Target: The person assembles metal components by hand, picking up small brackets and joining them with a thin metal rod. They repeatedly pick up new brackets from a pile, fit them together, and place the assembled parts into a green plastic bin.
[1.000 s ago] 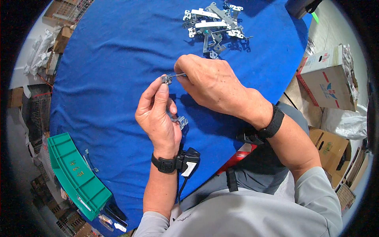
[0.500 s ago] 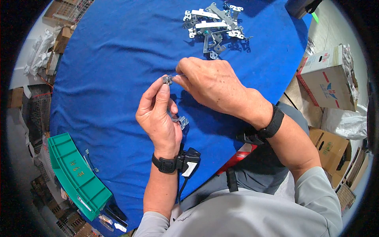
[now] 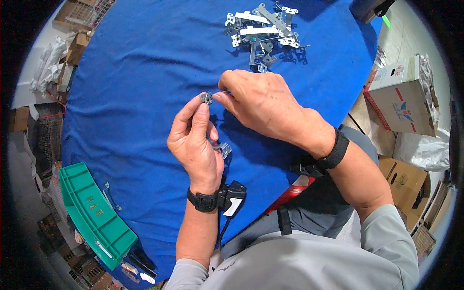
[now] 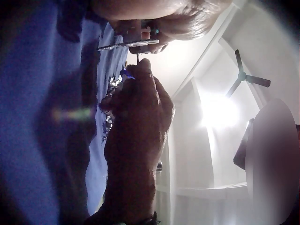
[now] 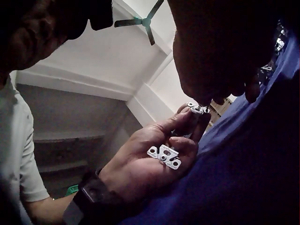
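Near the jumbled silver metal heap [image 3: 259,30], left fingers [image 3: 199,119] pinch a small silver metal bracket [image 3: 207,98], likely light, stiff and best held by its edges, while right fingers [image 3: 228,101] grip a thin metal rod [image 3: 222,92].

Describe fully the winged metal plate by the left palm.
The winged metal plate looks silvery, with holes through its broad middle and one in each wing. It sits tilted, apparently against the palm of the left hand, whose fingers hide whether it joins the pinched piece. The right hand doesn't touch it.
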Demonstrator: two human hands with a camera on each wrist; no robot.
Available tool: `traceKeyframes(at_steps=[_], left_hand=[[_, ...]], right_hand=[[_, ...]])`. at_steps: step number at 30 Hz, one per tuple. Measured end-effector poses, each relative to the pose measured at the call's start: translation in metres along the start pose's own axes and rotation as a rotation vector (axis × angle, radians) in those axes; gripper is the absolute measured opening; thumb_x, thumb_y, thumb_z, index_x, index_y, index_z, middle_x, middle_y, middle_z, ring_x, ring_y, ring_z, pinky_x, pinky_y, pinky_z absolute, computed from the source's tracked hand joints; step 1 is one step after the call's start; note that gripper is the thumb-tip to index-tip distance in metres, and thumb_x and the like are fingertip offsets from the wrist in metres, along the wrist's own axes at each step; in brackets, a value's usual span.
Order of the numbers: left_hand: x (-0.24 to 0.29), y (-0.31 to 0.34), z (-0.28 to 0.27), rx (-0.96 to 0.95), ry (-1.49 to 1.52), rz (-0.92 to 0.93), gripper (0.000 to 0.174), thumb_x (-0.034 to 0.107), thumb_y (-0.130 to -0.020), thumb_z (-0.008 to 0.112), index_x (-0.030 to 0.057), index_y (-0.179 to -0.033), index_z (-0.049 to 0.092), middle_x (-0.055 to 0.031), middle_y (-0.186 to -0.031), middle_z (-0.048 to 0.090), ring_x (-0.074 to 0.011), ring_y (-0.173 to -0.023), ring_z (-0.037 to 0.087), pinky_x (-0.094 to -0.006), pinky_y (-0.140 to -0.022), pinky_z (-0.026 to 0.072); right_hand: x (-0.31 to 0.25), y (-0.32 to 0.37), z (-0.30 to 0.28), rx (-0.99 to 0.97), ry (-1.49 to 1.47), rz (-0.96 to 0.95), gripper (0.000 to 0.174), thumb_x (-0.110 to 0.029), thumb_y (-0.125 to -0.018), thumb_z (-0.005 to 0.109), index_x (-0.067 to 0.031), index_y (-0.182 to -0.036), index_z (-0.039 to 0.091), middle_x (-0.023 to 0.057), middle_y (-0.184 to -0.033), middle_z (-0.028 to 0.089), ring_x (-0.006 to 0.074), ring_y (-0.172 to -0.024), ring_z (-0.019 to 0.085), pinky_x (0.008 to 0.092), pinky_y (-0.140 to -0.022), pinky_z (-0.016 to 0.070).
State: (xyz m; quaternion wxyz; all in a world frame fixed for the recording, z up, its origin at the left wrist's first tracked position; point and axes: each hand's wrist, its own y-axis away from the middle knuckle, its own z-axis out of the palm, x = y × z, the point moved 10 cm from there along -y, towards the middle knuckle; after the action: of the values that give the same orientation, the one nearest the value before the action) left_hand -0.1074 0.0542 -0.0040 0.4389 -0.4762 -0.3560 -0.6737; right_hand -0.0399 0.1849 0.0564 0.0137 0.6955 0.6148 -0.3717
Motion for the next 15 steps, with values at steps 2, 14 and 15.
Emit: traceKeyframes(at_steps=[2,14,15], left_hand=[[-0.001,0.000,0.000,0.009,-0.007,-0.006,0.016,0.003,-0.092,0.066,0.0010,-0.107,0.069,-0.0082,-0.097,0.072,-0.0048,-0.056,0.052,-0.0179,-0.044,0.0392],[-0.004,-0.001,-0.003,0.026,0.012,-0.030,0.016,0.004,-0.092,0.066,0.0014,-0.107,0.068,-0.0062,-0.091,0.071,-0.0055,-0.054,0.051,-0.0184,-0.043,0.0384],[-0.004,-0.001,-0.003,0.021,0.016,-0.034,0.016,0.004,-0.092,0.066,0.0016,-0.107,0.068,-0.0063,-0.092,0.071,-0.0056,-0.054,0.051,-0.0183,-0.043,0.0385]], right_hand=[[0.002,0.000,0.002,-0.060,0.026,0.017,0.020,-0.020,-0.091,0.062,-0.0035,-0.086,0.053,0.0147,-0.075,0.062,0.0351,-0.068,0.065,0.0453,-0.055,0.0510],[0.001,-0.003,-0.013,0.071,-0.127,-0.019,0.014,-0.015,-0.087,0.064,-0.0051,-0.088,0.053,0.0127,-0.079,0.055,0.0354,-0.071,0.061,0.0455,-0.057,0.0494],[0.001,-0.003,-0.013,0.071,-0.127,-0.021,0.014,-0.015,-0.087,0.064,-0.0051,-0.088,0.053,0.0127,-0.079,0.055,0.0354,-0.071,0.061,0.0455,-0.057,0.0494]])
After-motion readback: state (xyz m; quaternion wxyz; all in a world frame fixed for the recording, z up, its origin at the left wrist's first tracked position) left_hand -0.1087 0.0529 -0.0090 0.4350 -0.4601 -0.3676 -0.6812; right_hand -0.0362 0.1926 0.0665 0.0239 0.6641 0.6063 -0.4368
